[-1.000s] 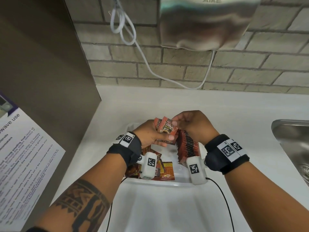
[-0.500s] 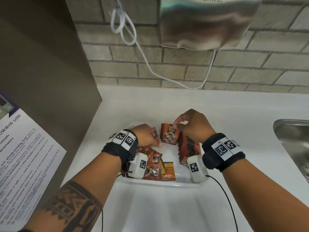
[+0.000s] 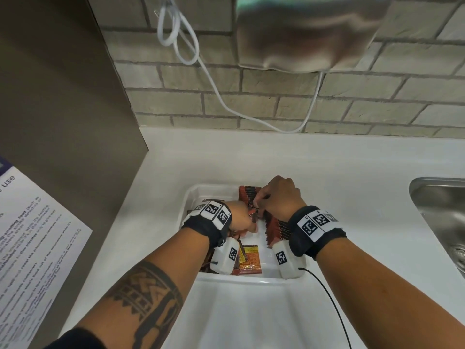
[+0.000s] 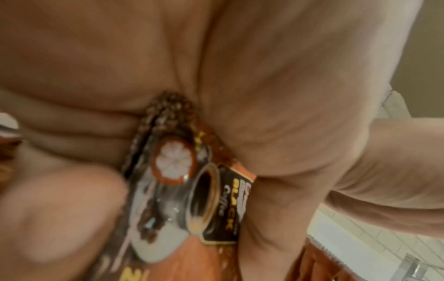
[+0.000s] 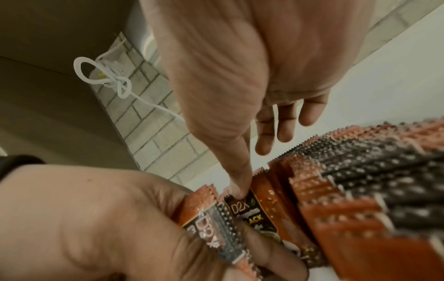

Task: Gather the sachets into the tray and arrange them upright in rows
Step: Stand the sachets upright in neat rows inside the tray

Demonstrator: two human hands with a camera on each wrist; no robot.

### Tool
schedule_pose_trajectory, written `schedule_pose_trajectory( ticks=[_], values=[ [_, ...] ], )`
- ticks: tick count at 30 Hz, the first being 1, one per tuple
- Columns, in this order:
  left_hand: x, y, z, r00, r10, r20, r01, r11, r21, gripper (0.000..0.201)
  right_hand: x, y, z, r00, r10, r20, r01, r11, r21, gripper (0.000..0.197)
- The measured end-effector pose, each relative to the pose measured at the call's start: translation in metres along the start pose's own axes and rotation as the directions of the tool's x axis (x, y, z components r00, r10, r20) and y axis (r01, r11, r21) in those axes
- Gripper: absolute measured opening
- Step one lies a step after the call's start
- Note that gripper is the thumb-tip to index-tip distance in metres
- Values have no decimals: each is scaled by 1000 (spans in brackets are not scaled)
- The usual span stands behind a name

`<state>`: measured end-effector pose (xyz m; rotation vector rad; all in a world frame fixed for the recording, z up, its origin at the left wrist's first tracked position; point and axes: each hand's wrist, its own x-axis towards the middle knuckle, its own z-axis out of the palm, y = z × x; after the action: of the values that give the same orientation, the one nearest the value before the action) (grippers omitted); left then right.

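A white tray (image 3: 251,281) sits on the counter before me. Along its right side, orange-and-black coffee sachets stand upright in a row (image 3: 278,229), also seen in the right wrist view (image 5: 360,180). Several loose sachets (image 3: 250,258) lie flat in the near left part. My right hand (image 3: 260,203) pinches one sachet (image 5: 251,211) at the row's left end, thumb on its top edge. My left hand (image 3: 247,221) sits just left of it and grips a few sachets (image 4: 204,190) against the palm. Both wrists hide part of the tray floor.
A steel sink (image 3: 440,222) lies to the right. A hand dryer (image 3: 309,34) and a looped white cord (image 3: 201,61) hang on the brick wall behind. A brown panel (image 3: 63,109) with a printed notice (image 3: 32,235) stands at the left. A black cable (image 3: 327,298) trails from my right wrist.
Both hands have dropped from above the tray down into it. The right hand took one sachet from the left hand's bundle and brought it to the row's left end.
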<state>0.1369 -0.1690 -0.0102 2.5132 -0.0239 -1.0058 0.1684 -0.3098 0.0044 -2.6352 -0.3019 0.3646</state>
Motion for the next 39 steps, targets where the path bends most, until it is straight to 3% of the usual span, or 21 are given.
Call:
schedule_pose_trajectory(
  ticks=[15,20,26,29,32,35,39],
  values=[
    [-1,3,0,1000,-23,-1,23,1000,11,40,6,10,0,1000,-16,20,15,997,82,13],
    [-4,0,1,999,-27,20,29,990,-141,32,-1,13,-12,997,-52,-48,59,987,150,18],
    [-12,-16,-5,997,55,49,-16,810,-586,32,-23,9,-23,994,-109,-20,110,967,229,6],
    [-17,-23,-4,986,160,-51,-145,658,-739,32,-32,8,-20,987,-158,31,142,945,295,7],
    [-25,-26,-4,960,234,-156,-260,526,-809,31,-34,6,-21,985,-175,-14,168,917,362,8],
    [-32,-27,-5,942,255,-220,-325,514,-794,31,-33,1,-25,986,-146,-83,168,872,459,6],
    [-38,-29,-6,921,232,-313,-389,568,-725,20,-32,-5,-37,981,-137,-137,189,833,519,4]
  ],
)
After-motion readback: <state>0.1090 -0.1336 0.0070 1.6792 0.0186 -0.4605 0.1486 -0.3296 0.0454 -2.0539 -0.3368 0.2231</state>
